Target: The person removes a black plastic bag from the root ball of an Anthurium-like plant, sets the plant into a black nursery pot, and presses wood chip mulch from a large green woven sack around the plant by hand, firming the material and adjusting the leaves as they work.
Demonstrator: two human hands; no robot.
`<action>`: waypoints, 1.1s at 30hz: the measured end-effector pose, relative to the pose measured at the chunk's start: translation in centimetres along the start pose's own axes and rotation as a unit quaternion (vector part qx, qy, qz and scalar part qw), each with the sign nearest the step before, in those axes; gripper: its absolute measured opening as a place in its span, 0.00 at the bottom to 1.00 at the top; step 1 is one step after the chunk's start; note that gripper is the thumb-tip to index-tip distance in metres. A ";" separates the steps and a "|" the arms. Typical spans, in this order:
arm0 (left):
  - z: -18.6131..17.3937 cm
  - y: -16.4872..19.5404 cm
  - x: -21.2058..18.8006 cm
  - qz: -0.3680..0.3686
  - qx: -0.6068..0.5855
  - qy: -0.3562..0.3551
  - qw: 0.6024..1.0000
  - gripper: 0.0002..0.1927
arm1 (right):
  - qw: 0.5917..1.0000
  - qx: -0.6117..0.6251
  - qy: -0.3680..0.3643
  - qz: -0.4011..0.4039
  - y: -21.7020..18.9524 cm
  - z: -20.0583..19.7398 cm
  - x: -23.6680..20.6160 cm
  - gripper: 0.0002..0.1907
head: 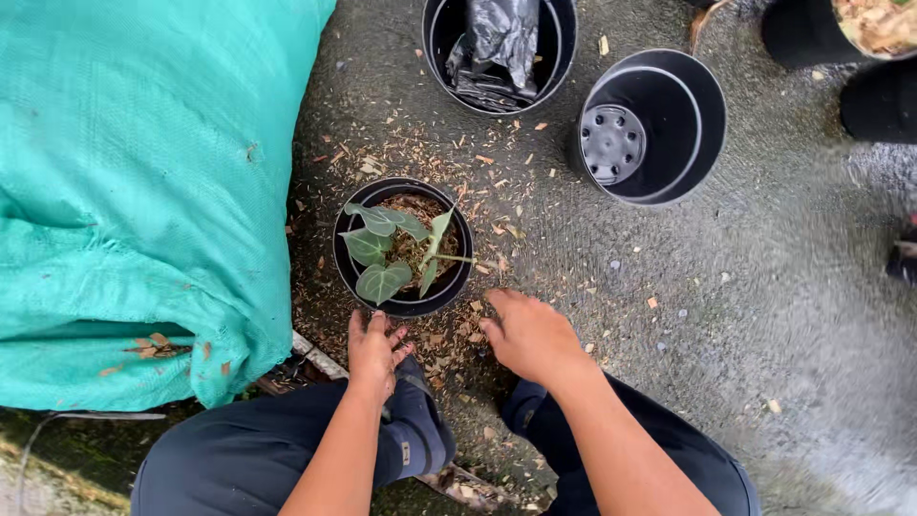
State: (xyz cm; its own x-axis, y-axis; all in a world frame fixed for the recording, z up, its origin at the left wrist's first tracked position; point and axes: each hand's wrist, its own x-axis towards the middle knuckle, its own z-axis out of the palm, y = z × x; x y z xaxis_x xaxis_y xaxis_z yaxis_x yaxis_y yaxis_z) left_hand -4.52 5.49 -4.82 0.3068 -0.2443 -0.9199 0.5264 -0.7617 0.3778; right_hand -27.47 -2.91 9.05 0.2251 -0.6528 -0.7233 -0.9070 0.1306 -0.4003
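Head view shows the pot (pixel 404 247) with a small plant (pixel 394 250) standing on the ground just ahead of both hands. The left hand (pixel 374 349) lies open, fingertips at the near rim, holding nothing. The right hand (pixel 528 334) rests open on the ground beside the pot, also empty. To lift well, both palms should take opposite sides low, keeping the leaves free. Further out are an empty pot (pixel 652 126) and a green sack (pixel 143 191).
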 end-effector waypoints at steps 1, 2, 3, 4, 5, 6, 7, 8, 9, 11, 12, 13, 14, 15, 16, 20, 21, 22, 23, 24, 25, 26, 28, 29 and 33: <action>0.5 -0.2 0.4 -0.005 -0.020 0.006 1.000 0.39 | 1.000 -0.011 -0.007 0.015 0.3 -0.4 1.0 0.23; 0.9 -0.3 0.8 0.001 -0.012 0.006 1.000 0.39 | 0.999 -0.025 -0.014 0.026 0.5 -0.9 2.0 0.22; 1.3 -0.5 1.1 0.009 -0.008 0.010 1.000 0.38 | 0.998 -0.041 -0.022 0.031 0.6 -1.3 3.2 0.21; 1.5 -0.4 1.5 0.021 -0.007 0.020 1.000 0.37 | 0.999 -0.039 -0.012 0.015 0.7 -1.7 4.5 0.23; 1.6 -0.5 1.9 0.013 -0.011 0.033 0.999 0.35 | 0.999 -0.035 0.001 -0.002 0.8 -2.0 5.7 0.25; 1.9 -0.5 2.5 0.009 -0.011 0.035 0.999 0.32 | 0.999 -0.029 0.022 -0.012 0.8 -2.3 7.2 0.28; 2.6 -0.4 3.3 0.005 -0.009 0.030 1.000 0.30 | 0.999 -0.045 0.016 -0.015 1.0 -2.7 8.7 0.29; 3.2 -0.3 4.2 0.094 0.026 0.055 0.994 0.27 | 0.998 -0.062 0.009 -0.016 1.3 -3.2 10.3 0.29; 3.4 -0.5 4.8 0.178 0.058 0.083 0.979 0.24 | 0.997 -0.081 -0.001 -0.016 1.7 -3.5 11.7 0.30; 4.1 -1.0 5.8 0.268 0.065 0.132 0.952 0.20 | 0.994 -0.100 0.003 -0.037 1.9 -3.9 14.9 0.31; 4.4 -1.1 6.3 0.281 0.042 0.149 0.947 0.18 | 0.993 -0.109 0.003 -0.055 1.6 -3.9 16.8 0.32; 4.6 -1.1 6.7 0.295 0.020 0.166 0.941 0.17 | 0.990 -0.116 0.002 -0.086 1.1 -3.7 18.4 0.32; 4.7 -1.0 6.9 0.281 0.044 0.193 0.939 0.18 | 0.986 -0.121 0.003 -0.115 0.6 -3.6 19.9 0.32; 4.8 -0.9 7.0 0.266 0.068 0.217 0.937 0.19 | 0.982 -0.126 0.005 -0.142 0.1 -3.7 21.1 0.32; 4.8 -0.6 7.1 0.249 0.092 0.242 0.933 0.20 | 0.983 -0.125 -0.013 -0.133 -0.6 -3.7 22.2 0.30; 4.0 0.8 7.3 0.273 0.091 0.264 0.921 0.20 | 0.982 -0.081 -0.048 -0.161 -3.8 -2.3 24.7 0.24; 3.5 1.2 7.4 0.286 0.117 0.280 0.909 0.19 | 0.980 -0.058 -0.045 -0.182 -4.5 -1.8 25.0 0.22; 3.0 1.3 7.4 0.295 0.146 0.290 0.898 0.18 | 0.981 -0.051 -0.045 -0.180 -5.0 -1.2 25.0 0.20; 2.4 1.1 7.1 0.273 0.122 0.276 0.913 0.18 | 0.983 -0.046 -0.047 -0.173 -5.4 -0.6 24.9 0.19; 1.6 1.1 6.8 0.251 0.096 0.262 0.927 0.18 | 0.984 -0.043 -0.049 -0.167 -5.7 -0.1 24.6 0.18; 0.9 0.9 6.5 0.233 0.069 0.250 0.937 0.18 | 0.982 -0.058 -0.050 -0.174 -6.1 0.6 24.3 0.19; 0.1 0.6 6.2 0.220 0.077 0.264 0.936 0.18 | 0.980 -0.067 -0.045 -0.182 -6.7 1.4 24.1 0.20; -1.1 0.3 5.4 0.191 0.094 0.281 0.936 0.19 | 0.975 -0.112 -0.034 -0.187 -7.4 2.2 23.5 0.19; -1.8 -0.3 4.8 0.193 0.093 0.283 0.935 0.20 | 0.970 -0.141 -0.032 -0.194 -7.8 2.9 23.2 0.17; -3.0 -0.6 5.4 0.249 0.094 0.264 0.927 0.22 | 0.958 -0.188 -0.033 -0.215 -8.9 3.9 23.5 0.21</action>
State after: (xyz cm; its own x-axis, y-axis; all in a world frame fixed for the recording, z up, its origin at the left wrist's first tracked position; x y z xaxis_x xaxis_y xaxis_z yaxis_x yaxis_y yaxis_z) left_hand -0.79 6.41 -9.71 0.8465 -0.3036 -0.4373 0.0828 -0.7364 0.6715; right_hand -12.77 -16.51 -6.54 0.6167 -0.5356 -0.5769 -0.7872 -0.4251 -0.4468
